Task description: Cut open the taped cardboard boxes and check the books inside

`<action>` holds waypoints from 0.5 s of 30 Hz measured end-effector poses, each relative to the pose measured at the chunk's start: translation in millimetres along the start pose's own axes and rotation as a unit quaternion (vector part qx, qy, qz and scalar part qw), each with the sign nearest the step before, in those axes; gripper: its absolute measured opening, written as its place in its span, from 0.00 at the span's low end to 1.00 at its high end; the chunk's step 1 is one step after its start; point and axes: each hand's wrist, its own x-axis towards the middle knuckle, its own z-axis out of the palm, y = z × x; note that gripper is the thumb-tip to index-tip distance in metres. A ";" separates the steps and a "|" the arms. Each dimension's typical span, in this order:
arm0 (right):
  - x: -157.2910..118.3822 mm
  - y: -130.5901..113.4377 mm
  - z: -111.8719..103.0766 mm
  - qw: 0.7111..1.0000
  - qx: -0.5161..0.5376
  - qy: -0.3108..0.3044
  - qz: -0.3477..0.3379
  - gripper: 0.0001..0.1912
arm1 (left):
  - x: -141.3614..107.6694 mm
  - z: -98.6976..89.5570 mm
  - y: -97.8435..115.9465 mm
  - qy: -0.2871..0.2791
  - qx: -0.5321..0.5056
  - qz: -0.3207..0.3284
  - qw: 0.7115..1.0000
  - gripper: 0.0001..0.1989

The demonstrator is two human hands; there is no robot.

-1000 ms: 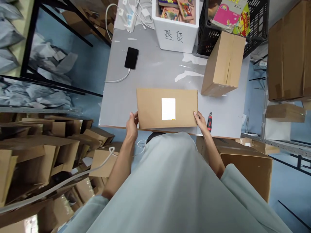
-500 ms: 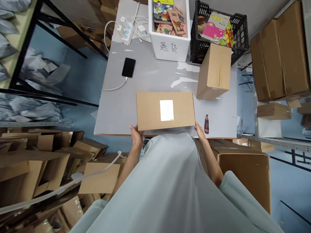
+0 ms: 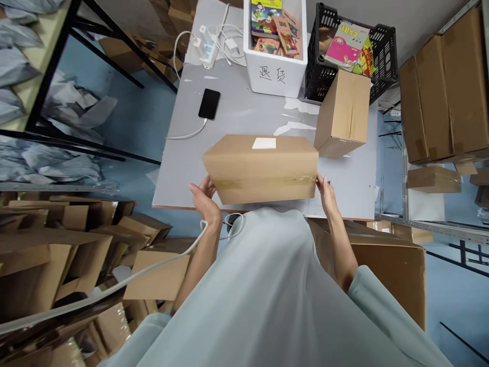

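A long cardboard box [image 3: 263,176] is tilted up at the front edge of the grey table [image 3: 237,114], showing a taped side toward me. On its far face sits a white label [image 3: 264,143]. My left hand [image 3: 205,196] grips the box's left end, its fingertips partly hidden behind the corner. At the opposite end my right hand [image 3: 325,193] presses against the box with fingers behind its edge. A utility knife lies by the right hand and is almost wholly covered by it.
A second cardboard box [image 3: 345,112] stands at right. Behind are a white bin [image 3: 275,76] with books and a black crate [image 3: 317,71]. A black phone [image 3: 209,104] on a cable lies at left, near a power strip [image 3: 208,48]. A white cable [image 3: 153,265] crosses by my left arm.
The box has been tipped, its labelled top turning away and its taped side coming into view. Both hands have risen with it, and the right hand now covers the utility knife.
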 end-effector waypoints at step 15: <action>0.4 0.2 1.7 0.998 -0.045 -0.031 0.011 0.42 | 3.5 -0.6 8.6 -0.054 0.058 -0.038 0.996 0.41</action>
